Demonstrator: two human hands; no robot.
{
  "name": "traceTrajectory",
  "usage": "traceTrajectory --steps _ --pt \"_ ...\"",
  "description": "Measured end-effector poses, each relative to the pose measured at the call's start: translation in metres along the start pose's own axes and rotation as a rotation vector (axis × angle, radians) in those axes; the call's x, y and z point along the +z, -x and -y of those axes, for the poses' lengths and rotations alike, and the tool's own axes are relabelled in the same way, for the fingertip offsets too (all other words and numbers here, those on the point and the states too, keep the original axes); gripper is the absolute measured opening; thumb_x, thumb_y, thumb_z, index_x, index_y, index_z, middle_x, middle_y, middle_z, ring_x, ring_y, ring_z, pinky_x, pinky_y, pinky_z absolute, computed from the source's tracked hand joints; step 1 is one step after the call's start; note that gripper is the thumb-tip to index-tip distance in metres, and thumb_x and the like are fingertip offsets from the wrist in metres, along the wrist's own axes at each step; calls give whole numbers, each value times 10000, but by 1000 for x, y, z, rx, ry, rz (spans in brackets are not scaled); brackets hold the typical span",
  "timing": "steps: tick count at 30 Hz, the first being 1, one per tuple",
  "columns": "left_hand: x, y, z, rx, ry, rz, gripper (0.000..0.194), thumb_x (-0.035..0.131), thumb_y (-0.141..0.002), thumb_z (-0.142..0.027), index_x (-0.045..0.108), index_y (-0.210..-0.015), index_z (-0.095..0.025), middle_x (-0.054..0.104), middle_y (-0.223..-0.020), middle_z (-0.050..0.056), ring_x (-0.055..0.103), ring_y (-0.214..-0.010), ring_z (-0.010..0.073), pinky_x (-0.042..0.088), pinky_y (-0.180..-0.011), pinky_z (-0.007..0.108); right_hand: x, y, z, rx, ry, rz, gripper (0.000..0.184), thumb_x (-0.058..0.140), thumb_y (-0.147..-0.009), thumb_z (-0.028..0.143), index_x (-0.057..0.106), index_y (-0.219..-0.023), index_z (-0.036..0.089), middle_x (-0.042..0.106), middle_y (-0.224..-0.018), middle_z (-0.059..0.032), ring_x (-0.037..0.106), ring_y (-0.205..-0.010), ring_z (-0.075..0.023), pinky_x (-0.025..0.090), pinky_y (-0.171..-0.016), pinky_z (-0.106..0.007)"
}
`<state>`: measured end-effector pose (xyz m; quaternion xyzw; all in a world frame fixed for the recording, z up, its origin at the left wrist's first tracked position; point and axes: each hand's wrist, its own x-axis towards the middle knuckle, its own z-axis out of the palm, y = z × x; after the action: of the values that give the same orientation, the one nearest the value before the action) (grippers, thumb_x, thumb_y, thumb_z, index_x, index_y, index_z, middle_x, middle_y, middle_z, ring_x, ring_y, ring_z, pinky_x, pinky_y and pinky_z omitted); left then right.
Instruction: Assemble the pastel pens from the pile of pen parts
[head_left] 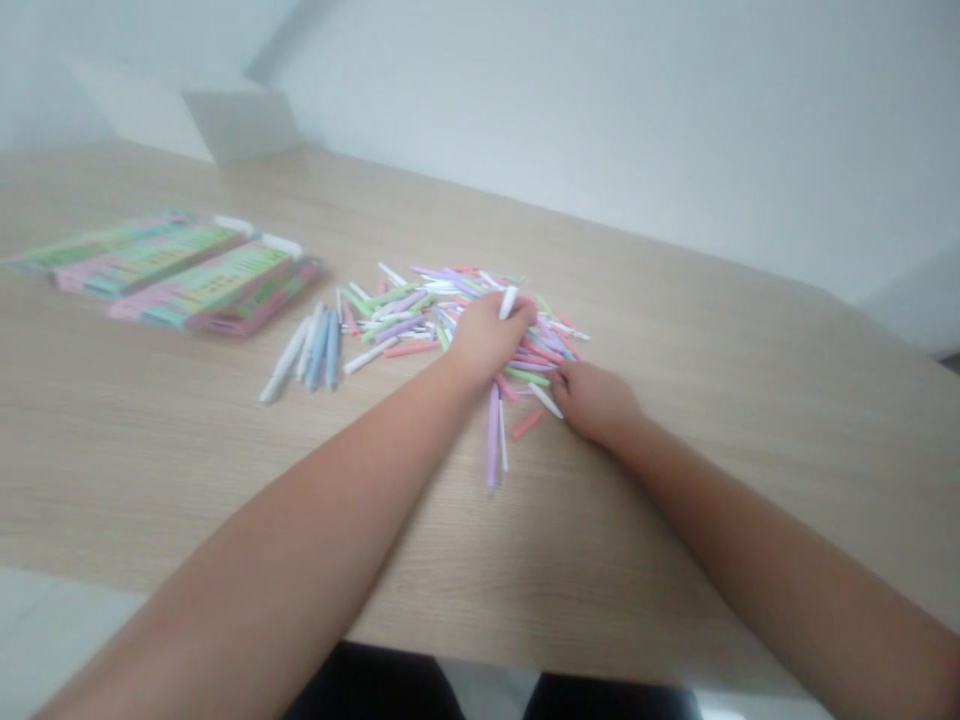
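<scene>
Pinching a white stick in the left hand mid-frame, can't tell about the right hand's fingers, and could scatter the pile by brushing loose ends.

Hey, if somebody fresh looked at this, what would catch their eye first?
Most likely the heap of pastel sticks near the middle of the pale table, with the left hand over it, apparently holding a white stick, and the right hand at its near right edge. Next, probably, the colorful printed packs at the left, then the small row of white and blue sticks between packs and heap.
</scene>
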<state>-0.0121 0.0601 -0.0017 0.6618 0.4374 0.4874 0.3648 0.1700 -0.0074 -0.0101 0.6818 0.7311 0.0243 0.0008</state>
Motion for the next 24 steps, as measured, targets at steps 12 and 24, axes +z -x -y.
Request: traceTrajectory --steps 12,24 --pt "-13 -13 17 -81 106 -85 307 599 -878 -476 719 -883 -194 682 -677 19 632 -670 168 487 -644 262 10 -92 38 -90 -283 -222 423 372 -1035 414 727 -1099 192 764 -1113 -128 673 -1048 -273 472 -888 -345" --pt "15 27 -20 -66 45 491 267 613 -888 -432 764 -937 -217 699 -723 17 607 -595 125 469 -565 233 9 42 -22 -17 -805 -387 394 570 -971 472 658 -1262 221 750 -936 -58 661 -766 -208 511 -714 -335"
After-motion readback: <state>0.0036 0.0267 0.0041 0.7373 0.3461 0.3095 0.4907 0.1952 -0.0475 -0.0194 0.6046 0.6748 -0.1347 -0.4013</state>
